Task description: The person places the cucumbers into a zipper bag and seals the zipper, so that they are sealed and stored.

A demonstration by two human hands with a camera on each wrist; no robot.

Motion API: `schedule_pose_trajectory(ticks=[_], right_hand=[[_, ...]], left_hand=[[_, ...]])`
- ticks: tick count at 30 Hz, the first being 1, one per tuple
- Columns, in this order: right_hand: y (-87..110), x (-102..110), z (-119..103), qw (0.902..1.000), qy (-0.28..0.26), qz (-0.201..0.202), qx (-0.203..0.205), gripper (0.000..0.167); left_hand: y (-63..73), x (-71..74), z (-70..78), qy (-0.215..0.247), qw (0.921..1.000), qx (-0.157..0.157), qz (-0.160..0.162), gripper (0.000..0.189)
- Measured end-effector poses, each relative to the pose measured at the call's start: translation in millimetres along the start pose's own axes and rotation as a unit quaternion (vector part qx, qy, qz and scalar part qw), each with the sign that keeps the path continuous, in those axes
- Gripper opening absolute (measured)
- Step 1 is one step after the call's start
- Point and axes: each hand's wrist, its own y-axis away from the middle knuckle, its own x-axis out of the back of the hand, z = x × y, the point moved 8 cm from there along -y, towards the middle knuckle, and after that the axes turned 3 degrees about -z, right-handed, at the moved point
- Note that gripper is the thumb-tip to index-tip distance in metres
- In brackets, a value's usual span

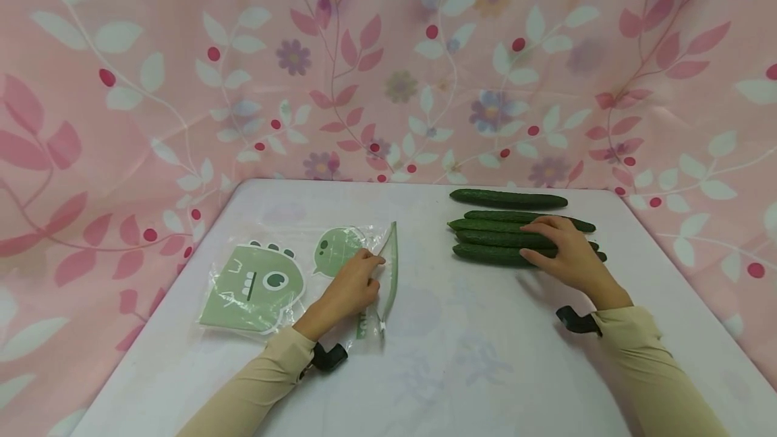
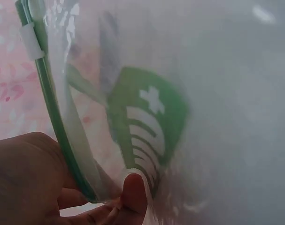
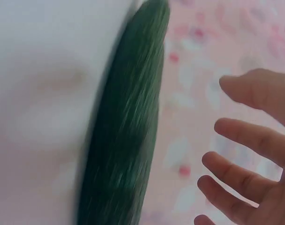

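On the left of the table lies a clear zip bag (image 1: 251, 288) with green cartoon monster prints. My left hand (image 1: 347, 292) is at its zip end; in the left wrist view the thumb and fingers pinch the plastic beside the green zip strip (image 2: 53, 108), which carries a white slider (image 2: 32, 41). Over several dark green cucumbers (image 1: 485, 253), lying side by side on the right, hovers my right hand (image 1: 567, 255). Its fingers (image 3: 241, 180) are spread apart with nothing between them, and a cucumber (image 3: 126, 122) fills the middle of the right wrist view.
Behind the group, a single cucumber (image 1: 508, 199) lies apart near the table's back edge. The table (image 1: 449, 369) has a pale cloth over it. A pink floral curtain (image 1: 388, 86) hangs close behind and at both sides.
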Motion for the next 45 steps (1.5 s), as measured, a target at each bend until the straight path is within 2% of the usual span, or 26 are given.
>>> schedule_pose_trajectory(ticks=[7, 14, 18, 21, 27, 33, 41, 45], right_hand=[[-28.9, -24.3, -48.4, 0.9982, -0.036, -0.01, 0.048, 0.046], [-46.2, -54.0, -86.7, 0.9913, -0.097, -0.026, 0.085, 0.057], [-53.4, -78.3, -104.7, 0.9849, -0.136, -0.058, 0.09, 0.055], [-58.7, -98.1, -116.7, 0.9797, -0.161, -0.085, 0.085, 0.052], [-68.7, -133.0, -140.0, 0.9711, -0.165, -0.135, 0.107, 0.049], [-72.6, -154.8, -148.7, 0.9661, -0.152, -0.175, 0.114, 0.055], [-72.9, -172.1, -141.8, 0.97, -0.099, -0.213, 0.061, 0.073], [-70.5, -174.6, -141.0, 0.9691, -0.082, -0.226, 0.054, 0.082]], left_hand=[[0.8, 4.5, 1.1, 0.008, 0.9995, -0.005, 0.029, 0.042], [-0.2, 9.6, 3.2, 0.013, 0.9984, -0.026, 0.049, 0.042], [-0.8, 11.9, 1.3, 0.018, 0.9972, -0.035, 0.063, 0.044], [-0.9, 13.1, -1.3, 0.024, 0.9965, -0.03, 0.074, 0.042], [-1.0, 13.0, -4.3, 0.037, 0.996, -0.01, 0.08, 0.042], [0.1, 11.9, -2.0, 0.036, 0.9963, -0.006, 0.078, 0.043], [1.9, 17.6, 2.5, 0.058, 0.9935, -0.007, 0.098, 0.045], [2.1, 19.4, 4.9, 0.045, 0.995, -0.005, 0.089, 0.042]])
